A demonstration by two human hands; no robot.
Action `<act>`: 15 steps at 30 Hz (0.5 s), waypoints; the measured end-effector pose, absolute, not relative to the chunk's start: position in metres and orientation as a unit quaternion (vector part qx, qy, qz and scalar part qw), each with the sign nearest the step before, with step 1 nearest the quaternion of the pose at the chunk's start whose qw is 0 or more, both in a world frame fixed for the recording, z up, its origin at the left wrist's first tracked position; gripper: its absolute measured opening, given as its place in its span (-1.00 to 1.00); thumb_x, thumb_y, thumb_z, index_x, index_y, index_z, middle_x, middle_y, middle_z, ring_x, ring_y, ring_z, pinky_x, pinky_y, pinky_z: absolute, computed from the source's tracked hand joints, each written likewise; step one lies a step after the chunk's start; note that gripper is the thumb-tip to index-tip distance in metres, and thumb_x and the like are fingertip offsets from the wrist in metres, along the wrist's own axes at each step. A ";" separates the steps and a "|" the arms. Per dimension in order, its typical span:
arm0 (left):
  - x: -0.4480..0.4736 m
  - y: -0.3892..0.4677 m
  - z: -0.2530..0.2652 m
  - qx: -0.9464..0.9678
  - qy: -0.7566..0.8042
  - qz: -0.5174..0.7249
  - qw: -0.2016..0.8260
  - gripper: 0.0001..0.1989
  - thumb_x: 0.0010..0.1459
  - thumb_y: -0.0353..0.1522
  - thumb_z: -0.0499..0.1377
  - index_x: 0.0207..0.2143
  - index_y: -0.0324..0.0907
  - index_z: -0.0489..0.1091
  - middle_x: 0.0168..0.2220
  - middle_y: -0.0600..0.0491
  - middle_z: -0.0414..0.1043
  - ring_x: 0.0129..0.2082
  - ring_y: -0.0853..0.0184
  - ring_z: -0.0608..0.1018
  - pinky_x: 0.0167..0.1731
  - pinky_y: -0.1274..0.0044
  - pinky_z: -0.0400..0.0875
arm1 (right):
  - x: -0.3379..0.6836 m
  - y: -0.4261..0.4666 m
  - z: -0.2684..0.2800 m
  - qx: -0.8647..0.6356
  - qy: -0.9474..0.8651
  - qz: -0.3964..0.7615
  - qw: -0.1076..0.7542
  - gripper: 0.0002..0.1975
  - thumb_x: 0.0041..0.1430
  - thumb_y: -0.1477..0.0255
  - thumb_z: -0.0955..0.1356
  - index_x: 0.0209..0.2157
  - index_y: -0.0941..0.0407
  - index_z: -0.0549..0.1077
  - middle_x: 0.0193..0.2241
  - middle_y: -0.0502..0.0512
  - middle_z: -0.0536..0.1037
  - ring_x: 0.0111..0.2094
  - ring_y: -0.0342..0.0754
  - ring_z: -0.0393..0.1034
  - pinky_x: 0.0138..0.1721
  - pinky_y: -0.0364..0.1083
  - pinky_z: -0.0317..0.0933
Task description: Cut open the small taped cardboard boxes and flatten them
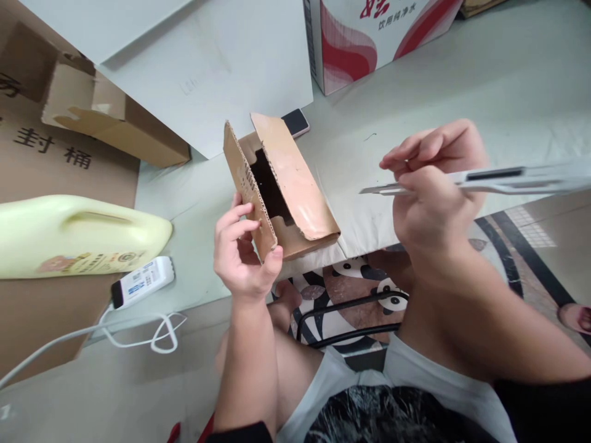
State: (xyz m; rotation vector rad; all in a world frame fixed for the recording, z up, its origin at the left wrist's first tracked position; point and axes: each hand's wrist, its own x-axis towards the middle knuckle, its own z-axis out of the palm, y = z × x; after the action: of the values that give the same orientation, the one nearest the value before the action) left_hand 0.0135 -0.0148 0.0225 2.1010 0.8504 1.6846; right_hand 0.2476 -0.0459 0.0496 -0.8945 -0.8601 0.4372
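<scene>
A small brown cardboard box (300, 178), its top flaps partly raised over a dark inside, is tilted above the table edge. My left hand (244, 249) grips its near left side, thumb at the lower corner and fingers along the outer flap. To the right, my right hand (436, 181) is closed around a slim silver-white utility knife (494, 178) with a dark slot. The knife's pointed tip faces left, toward the box but apart from it; its far end is blurred. The box's contents cannot be made out.
A pale green tabletop (462, 92) carries a large white box (221, 67), a red-and-white carton (369, 40) and a phone (296, 122). At left are a yellow bottle (87, 237), a white power strip (145, 283) with a cable, and cardboard boxes (133, 129).
</scene>
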 end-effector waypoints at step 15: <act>0.013 -0.020 0.024 0.653 0.376 0.639 0.155 -0.64 0.18 -0.09 0.28 -0.12 -0.15 0.47 -0.06 -0.04 0.52 0.05 0.14 0.57 0.12 0.24 0.46 | 0.270 -0.028 0.003 -0.783 -0.583 0.175 0.129 -0.62 0.17 0.58 0.23 0.01 0.14 0.43 -0.18 0.32 0.50 -0.41 0.04 0.28 -0.36 0.01 0.15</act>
State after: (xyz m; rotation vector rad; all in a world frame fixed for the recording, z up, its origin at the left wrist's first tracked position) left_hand 0.0127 -0.0203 0.0236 1.8718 1.0765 1.8298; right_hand 0.2700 -0.0283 0.0030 -2.2761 -1.6961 0.5091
